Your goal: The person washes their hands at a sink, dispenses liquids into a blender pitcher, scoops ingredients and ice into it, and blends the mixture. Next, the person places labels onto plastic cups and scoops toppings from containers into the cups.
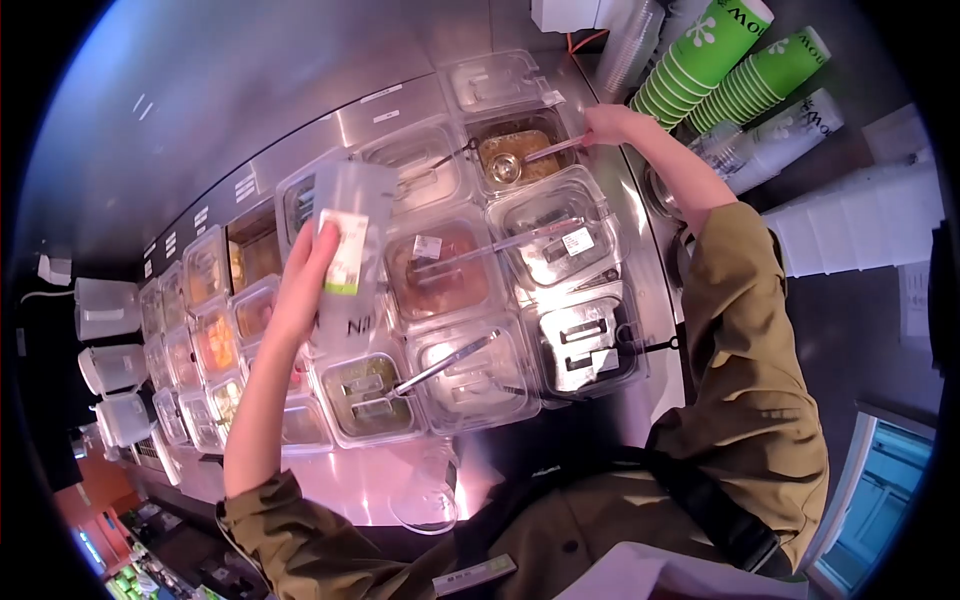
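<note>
My left hand (308, 272) is wrapped round a clear plastic cup (366, 205) with a white and green label, held tilted above the food containers. At the back right, my right hand (612, 125) is closed on the handle of a ladle (507, 167). The ladle's round metal bowl rests in an open clear container (482, 131) of brownish, grainy-looking food. A clear lid (495, 82) lies behind that container. What the cup holds, if anything, I cannot make out.
Lidded containers surround my hands, including one with reddish contents (440, 285) and one with green contents (365, 385), a utensil handle across it. Stacks of green cups (700, 60) stand at the back right. A clear cup (425, 505) is near the counter's front edge.
</note>
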### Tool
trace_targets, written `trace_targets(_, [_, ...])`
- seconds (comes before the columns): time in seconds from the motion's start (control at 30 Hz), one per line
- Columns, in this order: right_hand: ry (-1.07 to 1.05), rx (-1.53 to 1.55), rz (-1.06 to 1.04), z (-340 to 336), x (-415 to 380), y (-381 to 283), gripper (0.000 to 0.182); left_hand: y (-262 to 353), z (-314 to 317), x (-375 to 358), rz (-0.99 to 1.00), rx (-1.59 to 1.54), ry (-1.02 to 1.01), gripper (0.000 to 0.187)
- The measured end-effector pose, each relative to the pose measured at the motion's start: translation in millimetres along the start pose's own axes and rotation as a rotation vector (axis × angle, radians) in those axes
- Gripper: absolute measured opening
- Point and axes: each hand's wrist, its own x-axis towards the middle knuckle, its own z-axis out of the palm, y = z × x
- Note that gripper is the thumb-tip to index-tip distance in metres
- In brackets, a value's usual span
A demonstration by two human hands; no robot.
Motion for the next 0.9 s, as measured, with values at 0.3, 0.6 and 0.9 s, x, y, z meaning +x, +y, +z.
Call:
trace_targets(0.3, [0.609, -0.751, -0.310, 21, -25, -50, 0.008, 5, 24, 36, 0.240, 0.186, 0.105, 0.075])
trace_targets(0.6, [0.064, -0.107, 0.019, -20, -55, -80, 0.012, -7, 9, 28, 0.492, 0.607, 0.250, 0.082])
trace_targets(0.9, [0.369, -0.173, 0.057, -12, -59, -97, 0.013, 1, 22, 35, 0.506, 0.705, 0.165, 0.081])
